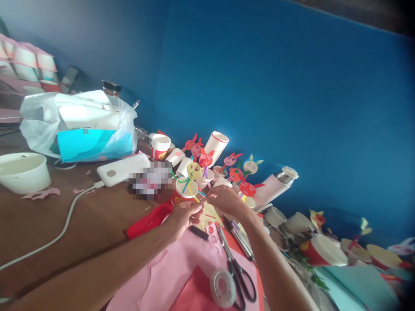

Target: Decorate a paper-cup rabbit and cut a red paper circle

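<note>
My left hand [184,216] and my right hand [223,199] meet over a small yellow paper piece [209,214] with red marks, both pinching at it with closed fingers. Just beyond them stands a paper cup [184,190] holding a yellow round face on colored strips. More paper cups with red and pink rabbit-like paper figures [231,166] cluster behind. Pink paper [181,268] lies under my forearms.
Black scissors [238,270], a tape roll [222,287] and pens [240,239] lie on the pink and red paper. A white power bank [123,169] with cable, a white bowl [22,172], a plastic bag [78,125], and a thermos [275,183] sit around. Blue wall behind.
</note>
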### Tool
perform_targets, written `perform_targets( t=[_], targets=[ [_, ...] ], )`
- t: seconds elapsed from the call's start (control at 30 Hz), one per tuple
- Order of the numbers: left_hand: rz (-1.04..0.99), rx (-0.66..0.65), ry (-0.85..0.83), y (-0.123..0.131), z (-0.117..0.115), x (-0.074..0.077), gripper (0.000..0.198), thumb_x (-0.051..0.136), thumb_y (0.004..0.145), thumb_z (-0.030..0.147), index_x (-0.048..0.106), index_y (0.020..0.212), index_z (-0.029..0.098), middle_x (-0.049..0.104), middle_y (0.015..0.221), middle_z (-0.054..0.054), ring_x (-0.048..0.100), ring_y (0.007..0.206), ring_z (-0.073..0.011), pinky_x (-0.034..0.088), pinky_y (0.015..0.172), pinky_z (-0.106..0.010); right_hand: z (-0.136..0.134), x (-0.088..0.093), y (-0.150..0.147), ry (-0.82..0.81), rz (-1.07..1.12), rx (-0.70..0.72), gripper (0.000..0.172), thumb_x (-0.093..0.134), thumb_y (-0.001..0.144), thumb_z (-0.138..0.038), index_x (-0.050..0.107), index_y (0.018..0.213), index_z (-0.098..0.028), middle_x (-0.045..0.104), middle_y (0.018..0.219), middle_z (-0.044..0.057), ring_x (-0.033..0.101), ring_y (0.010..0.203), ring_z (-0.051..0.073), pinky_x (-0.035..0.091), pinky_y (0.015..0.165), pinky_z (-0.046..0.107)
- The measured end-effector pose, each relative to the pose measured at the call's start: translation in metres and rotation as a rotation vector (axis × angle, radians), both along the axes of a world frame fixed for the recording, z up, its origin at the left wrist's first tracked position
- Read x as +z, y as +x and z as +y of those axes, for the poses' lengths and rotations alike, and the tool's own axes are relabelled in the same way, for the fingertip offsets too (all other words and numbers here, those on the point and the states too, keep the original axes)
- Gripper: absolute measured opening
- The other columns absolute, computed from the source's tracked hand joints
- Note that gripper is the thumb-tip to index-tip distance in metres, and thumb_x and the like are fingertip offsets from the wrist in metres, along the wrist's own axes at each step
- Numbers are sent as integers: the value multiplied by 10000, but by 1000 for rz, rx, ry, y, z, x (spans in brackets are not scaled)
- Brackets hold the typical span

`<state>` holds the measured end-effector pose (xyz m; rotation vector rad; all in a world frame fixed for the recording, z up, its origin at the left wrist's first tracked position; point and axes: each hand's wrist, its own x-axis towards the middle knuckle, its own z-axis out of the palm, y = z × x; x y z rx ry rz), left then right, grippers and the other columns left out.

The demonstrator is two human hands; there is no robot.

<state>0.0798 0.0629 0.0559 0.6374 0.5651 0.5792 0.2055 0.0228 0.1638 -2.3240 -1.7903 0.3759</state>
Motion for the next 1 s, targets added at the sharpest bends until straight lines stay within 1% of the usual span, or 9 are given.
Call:
perform_targets(
  t=[0.13,0.33,0.47,0.63,0.87,1.0],
  targets=[
    [9,12,-10,0,0,2,84,615,772,114,640,705,69,590,618,-44,492,478,-61,399,451,-174,4,-5,-4,13,-41,12,209,523,695,-205,729,734,-207,720,800,49,639,790,216,395,641,278],
    [15,24,-18,1,1,1,76,604,774,91,638,709,71,593,606,-42,494,467,-61,400,447,-176,3,-11,-5,10,5,15,202,524,722,-236,721,742,-197,714,768,36,636,753,186,393,606,247],
    [20,24,-17,1,1,-1,86,594,786,97,638,717,69,596,606,-43,501,467,-61,403,448,-175,1,-10,-3,-13,63,41,204,528,755,-254,717,730,-181,705,727,30,629,719,174,396,582,229],
    [18,17,-12,0,0,-1,71,616,770,106,635,709,75,596,608,-42,499,468,-64,403,449,-177,0,-9,0,-29,127,78,207,526,771,-230,725,784,-174,711,755,27,634,736,162,413,598,214],
    [22,32,-19,0,-1,3,51,625,759,102,642,721,73,592,599,-45,498,472,-67,408,454,-180,-1,-7,-1,-35,158,82,269,509,812,-308,707,696,-168,689,664,27,626,652,152,409,564,217],
    [4,31,-26,-1,-1,4,47,629,755,103,635,716,78,590,605,-41,491,467,-64,400,453,-180,-1,-7,-2,-31,153,75,231,504,799,-240,706,710,-173,696,687,22,626,682,149,415,587,211]
  ],
)
